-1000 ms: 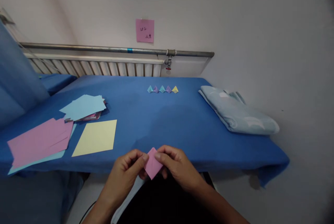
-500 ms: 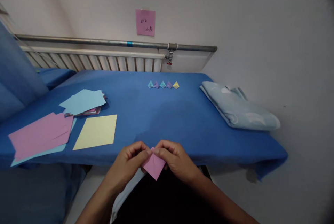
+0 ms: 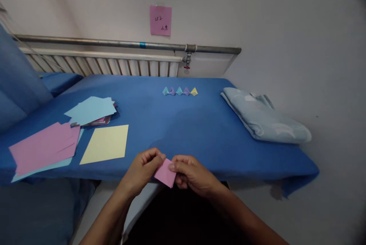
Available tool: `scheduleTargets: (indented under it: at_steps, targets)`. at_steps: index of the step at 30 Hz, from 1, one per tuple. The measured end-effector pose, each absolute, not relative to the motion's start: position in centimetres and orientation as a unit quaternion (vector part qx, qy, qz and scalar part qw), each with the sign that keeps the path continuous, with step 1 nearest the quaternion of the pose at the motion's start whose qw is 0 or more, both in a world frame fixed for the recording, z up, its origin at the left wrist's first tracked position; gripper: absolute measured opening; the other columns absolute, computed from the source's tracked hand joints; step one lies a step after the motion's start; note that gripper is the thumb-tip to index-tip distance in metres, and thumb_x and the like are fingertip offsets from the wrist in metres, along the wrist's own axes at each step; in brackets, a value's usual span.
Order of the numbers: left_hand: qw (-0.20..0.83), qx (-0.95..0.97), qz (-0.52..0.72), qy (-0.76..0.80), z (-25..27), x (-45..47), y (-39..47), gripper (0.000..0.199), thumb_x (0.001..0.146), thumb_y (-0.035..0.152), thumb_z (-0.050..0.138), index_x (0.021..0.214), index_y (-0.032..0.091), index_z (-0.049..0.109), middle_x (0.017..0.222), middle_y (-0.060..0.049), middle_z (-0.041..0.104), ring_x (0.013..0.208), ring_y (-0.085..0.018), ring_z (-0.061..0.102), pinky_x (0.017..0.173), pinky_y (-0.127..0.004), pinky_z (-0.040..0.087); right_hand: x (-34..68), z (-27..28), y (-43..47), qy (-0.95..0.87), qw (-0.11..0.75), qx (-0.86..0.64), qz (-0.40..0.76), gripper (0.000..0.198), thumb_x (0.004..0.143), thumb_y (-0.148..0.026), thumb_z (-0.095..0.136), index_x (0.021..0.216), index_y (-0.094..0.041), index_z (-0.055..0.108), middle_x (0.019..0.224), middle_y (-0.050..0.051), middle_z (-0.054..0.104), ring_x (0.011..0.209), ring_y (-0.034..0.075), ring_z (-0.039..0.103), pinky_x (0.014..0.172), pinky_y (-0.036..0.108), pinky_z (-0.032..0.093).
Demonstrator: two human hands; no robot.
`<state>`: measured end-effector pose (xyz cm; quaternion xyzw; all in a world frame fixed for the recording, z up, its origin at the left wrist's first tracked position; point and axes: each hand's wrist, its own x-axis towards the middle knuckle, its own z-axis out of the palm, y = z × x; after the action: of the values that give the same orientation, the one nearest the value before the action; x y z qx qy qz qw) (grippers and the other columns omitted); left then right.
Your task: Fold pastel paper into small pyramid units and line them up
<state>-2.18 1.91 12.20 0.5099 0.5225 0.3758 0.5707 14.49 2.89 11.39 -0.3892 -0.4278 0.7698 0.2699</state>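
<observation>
A small folded piece of pink paper point(image 3: 166, 174) is held between my two hands, in front of the near edge of the blue-covered table. My left hand point(image 3: 146, 169) pinches its upper left corner between thumb and fingers. On the opposite side, my right hand point(image 3: 191, 173) grips it with the thumb on top and the fingers curled beneath. To the left of my hands a yellow paper sheet point(image 3: 106, 144) lies flat. Farther back stands a row of several small folded paper pieces point(image 3: 179, 91) in blue, purple and yellow.
Pink sheets point(image 3: 42, 148) lie at the left over a blue one, with a stack of light blue paper point(image 3: 91, 109) behind. On the right rests a folded blanket point(image 3: 263, 117). A radiator point(image 3: 114, 64) and pipe line the wall, beneath a pink note point(image 3: 160, 20).
The pink paper has turned between my fingers, from a diamond with a centre crease to a plain, tilted square face. My right fingers have curled further under it.
</observation>
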Motion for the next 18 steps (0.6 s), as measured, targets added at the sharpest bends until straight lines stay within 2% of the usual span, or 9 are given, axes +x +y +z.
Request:
scheduleTargets:
  at_steps: [3,6,9,12,15,17,18]
  targets:
    - [0.565,0.513,0.364,0.533,11.8,-2.0,3.5,0.035,0.076,0.048,0.055,0.061,0.018,0.048,0.053,0.007,0.041,0.050,-0.007,0.034,0.050,-0.021,0.028,14.3,10.9,3.8,-0.390,0.281,-0.375,0.792,0.025,0.068,-0.036,0.067,0.071,-0.017,0.052,0.051,-0.006,0.055,0.039,0.005,0.046,0.038,0.016,0.034]
    - [0.554,0.517,0.348,0.552,11.5,-1.9,5.1,0.034,0.074,0.047,0.058,0.059,0.017,0.048,0.053,0.007,0.041,0.049,-0.007,0.034,0.048,-0.021,0.027,14.0,10.2,4.5,-0.388,0.282,-0.384,0.789,0.031,0.062,-0.027,0.071,0.086,-0.017,0.053,0.058,-0.004,0.062,0.041,0.006,0.050,0.039,0.016,0.036]
    - [0.548,0.514,0.333,0.569,11.2,-1.7,6.3,0.034,0.073,0.047,0.057,0.058,0.018,0.048,0.050,0.007,0.041,0.048,-0.008,0.035,0.047,-0.021,0.026,13.6,9.4,5.2,-0.393,0.296,-0.396,0.776,0.036,0.059,-0.018,0.068,0.091,-0.017,0.052,0.053,-0.005,0.062,0.037,0.006,0.049,0.038,0.015,0.036]
    - [0.551,0.508,0.323,0.578,10.9,-1.5,7.3,0.035,0.072,0.049,0.057,0.056,0.018,0.048,0.048,0.007,0.041,0.046,-0.008,0.035,0.046,-0.022,0.026,13.7,9.1,6.0,-0.375,0.307,-0.401,0.778,0.042,0.058,-0.019,0.068,0.096,-0.018,0.051,0.054,-0.006,0.060,0.040,0.008,0.052,0.040,0.018,0.041]
    - [0.565,0.496,0.314,0.580,10.8,-1.2,8.3,0.036,0.070,0.051,0.057,0.056,0.019,0.047,0.046,0.007,0.041,0.044,-0.008,0.035,0.043,-0.021,0.026,14.9,9.5,6.7,-0.407,0.285,-0.409,0.765,0.047,0.065,-0.025,0.067,0.108,-0.019,0.049,0.062,-0.004,0.060,0.049,0.012,0.057,0.042,0.021,0.044]
    - [0.583,0.481,0.306,0.578,10.8,-1.1,9.0,0.037,0.070,0.052,0.057,0.057,0.019,0.047,0.046,0.008,0.040,0.042,-0.007,0.034,0.041,-0.021,0.026,16.1,9.9,7.1,-0.491,0.312,-0.443,0.682,0.033,0.075,-0.028,0.059,0.106,-0.020,0.052,0.070,0.000,0.062,0.058,0.014,0.060,0.050,0.025,0.047]
    - [0.594,0.475,0.301,0.576,10.8,-1.0,9.3,0.037,0.070,0.053,0.057,0.057,0.019,0.046,0.046,0.008,0.040,0.041,-0.007,0.034,0.040,-0.020,0.026,16.8,10.0,7.3,-0.549,0.349,-0.462,0.603,0.023,0.079,-0.027,0.055,0.101,-0.021,0.055,0.076,0.002,0.063,0.066,0.014,0.061,0.058,0.028,0.049]
